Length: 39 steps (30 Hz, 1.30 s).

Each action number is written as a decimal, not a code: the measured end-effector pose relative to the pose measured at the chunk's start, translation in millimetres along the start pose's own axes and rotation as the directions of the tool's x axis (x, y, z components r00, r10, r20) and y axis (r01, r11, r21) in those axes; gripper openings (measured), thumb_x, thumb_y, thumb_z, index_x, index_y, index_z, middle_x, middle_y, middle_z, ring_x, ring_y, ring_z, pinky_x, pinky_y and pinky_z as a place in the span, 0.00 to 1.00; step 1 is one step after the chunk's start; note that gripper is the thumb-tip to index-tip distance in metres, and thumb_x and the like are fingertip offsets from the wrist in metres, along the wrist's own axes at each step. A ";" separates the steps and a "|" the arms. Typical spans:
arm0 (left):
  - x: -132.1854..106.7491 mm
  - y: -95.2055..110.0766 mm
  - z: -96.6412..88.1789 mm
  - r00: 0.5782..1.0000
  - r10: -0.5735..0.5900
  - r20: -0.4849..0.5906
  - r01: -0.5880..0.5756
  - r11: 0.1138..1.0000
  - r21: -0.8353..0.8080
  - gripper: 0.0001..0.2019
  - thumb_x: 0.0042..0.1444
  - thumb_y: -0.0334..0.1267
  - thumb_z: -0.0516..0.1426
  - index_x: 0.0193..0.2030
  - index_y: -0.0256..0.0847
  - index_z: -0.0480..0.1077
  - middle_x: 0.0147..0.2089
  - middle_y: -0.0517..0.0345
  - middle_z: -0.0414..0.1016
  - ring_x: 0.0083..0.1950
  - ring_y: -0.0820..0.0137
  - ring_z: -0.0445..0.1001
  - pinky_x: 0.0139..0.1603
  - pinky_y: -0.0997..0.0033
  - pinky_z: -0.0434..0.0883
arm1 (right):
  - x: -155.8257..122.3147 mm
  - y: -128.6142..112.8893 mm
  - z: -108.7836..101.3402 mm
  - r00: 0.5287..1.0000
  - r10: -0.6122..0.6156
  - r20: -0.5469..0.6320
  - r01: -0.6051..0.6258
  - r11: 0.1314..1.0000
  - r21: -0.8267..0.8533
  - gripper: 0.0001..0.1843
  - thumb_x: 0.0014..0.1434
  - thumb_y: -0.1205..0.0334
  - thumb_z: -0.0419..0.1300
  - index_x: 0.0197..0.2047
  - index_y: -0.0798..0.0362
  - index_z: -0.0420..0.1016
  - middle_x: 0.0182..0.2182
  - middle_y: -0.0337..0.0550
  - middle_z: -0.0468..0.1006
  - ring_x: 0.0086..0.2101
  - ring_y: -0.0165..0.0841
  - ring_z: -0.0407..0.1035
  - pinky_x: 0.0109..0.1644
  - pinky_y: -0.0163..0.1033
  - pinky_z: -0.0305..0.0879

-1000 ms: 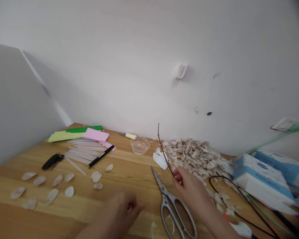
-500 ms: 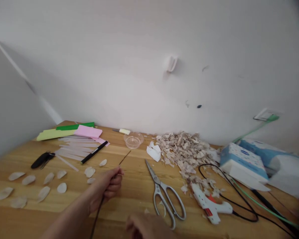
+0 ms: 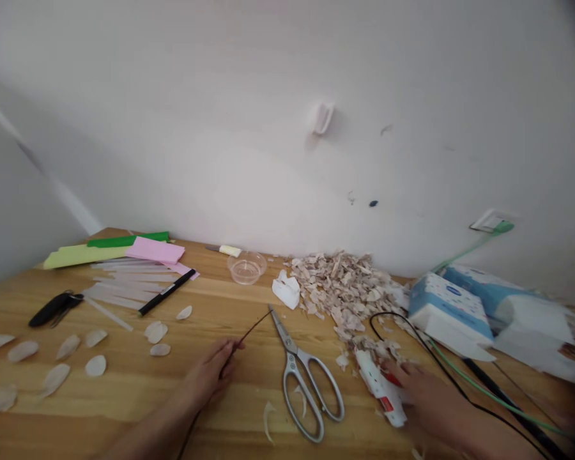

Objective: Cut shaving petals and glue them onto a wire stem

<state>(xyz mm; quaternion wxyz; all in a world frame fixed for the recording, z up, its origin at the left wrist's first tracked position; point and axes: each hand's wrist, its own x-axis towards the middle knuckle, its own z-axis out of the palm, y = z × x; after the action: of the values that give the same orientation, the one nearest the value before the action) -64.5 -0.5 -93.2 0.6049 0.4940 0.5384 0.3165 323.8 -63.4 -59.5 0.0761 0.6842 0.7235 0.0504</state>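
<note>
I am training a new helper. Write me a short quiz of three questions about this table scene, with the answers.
1. What does the left hand pinch? A) a spoon B) a thin dark stem C) a paintbrush
2. True or false: the scissors lie on the table between the two hands.
3. Fill in: the right hand is on the white ____.
Key: 1 B; 2 true; 3 glue gun.
</note>
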 end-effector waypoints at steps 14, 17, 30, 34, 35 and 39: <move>-10.1 -0.7 -8.2 0.848 0.528 -0.048 -0.409 0.709 0.574 0.10 0.55 0.37 0.51 0.39 0.41 0.72 0.39 0.50 0.73 0.43 0.58 0.70 0.46 0.55 0.66 | -11.7 -6.4 -13.4 0.907 0.079 -0.413 -0.017 0.988 0.152 0.21 0.53 0.67 0.48 0.51 0.54 0.58 0.43 0.54 0.68 0.41 0.44 0.65 0.40 0.45 0.64; -9.8 -2.6 -8.3 0.825 0.564 -0.031 -0.431 0.664 0.612 0.09 0.54 0.34 0.51 0.40 0.41 0.70 0.40 0.50 0.73 0.44 0.60 0.70 0.45 0.56 0.67 | -6.5 -20.8 -19.1 0.923 -0.130 -0.363 0.112 0.991 -0.070 0.22 0.49 0.73 0.49 0.49 0.53 0.63 0.40 0.50 0.69 0.41 0.43 0.65 0.40 0.44 0.63; -10.9 18.8 -10.0 0.825 0.565 -0.004 -0.411 0.605 0.682 0.09 0.53 0.31 0.51 0.39 0.40 0.70 0.41 0.52 0.73 0.44 0.65 0.71 0.46 0.66 0.68 | 51.7 -63.0 -79.3 0.900 0.088 -0.426 0.004 0.978 0.210 0.19 0.52 0.61 0.48 0.47 0.52 0.68 0.38 0.48 0.72 0.41 0.43 0.65 0.39 0.43 0.61; 5.1 46.6 -54.1 0.831 0.545 -0.109 -0.322 0.633 0.704 0.13 0.54 0.35 0.49 0.44 0.39 0.68 0.44 0.51 0.73 0.39 0.66 0.72 0.42 0.66 0.69 | 74.3 -73.4 -91.5 0.833 0.296 -0.467 -0.048 0.880 0.472 0.26 0.53 0.46 0.47 0.46 0.57 0.70 0.40 0.51 0.70 0.39 0.42 0.67 0.42 0.44 0.63; 9.2 52.7 -68.7 0.834 0.536 -0.130 -0.298 0.636 0.712 0.14 0.54 0.36 0.49 0.45 0.38 0.67 0.44 0.51 0.73 0.39 0.65 0.72 0.42 0.65 0.69 | 76.9 -76.8 -91.3 0.857 0.262 -0.444 -0.004 0.865 0.502 0.27 0.51 0.44 0.49 0.44 0.57 0.71 0.40 0.51 0.70 0.39 0.42 0.67 0.42 0.44 0.63; 22.9 62.4 -116.7 0.868 0.478 -0.135 -0.229 0.625 0.746 0.17 0.50 0.35 0.50 0.47 0.37 0.69 0.46 0.49 0.73 0.44 0.61 0.71 0.45 0.63 0.67 | 71.4 -92.6 -83.2 0.953 0.215 -0.212 0.003 0.696 0.718 0.29 0.47 0.41 0.55 0.43 0.55 0.74 0.32 0.46 0.75 0.30 0.39 0.68 0.32 0.39 0.64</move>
<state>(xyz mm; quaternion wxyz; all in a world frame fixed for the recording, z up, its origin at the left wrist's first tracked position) -162.7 70.0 -34.5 0.1961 0.7264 0.5988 0.2746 214.2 5.0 2.9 -0.2997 0.6871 0.6486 -0.1318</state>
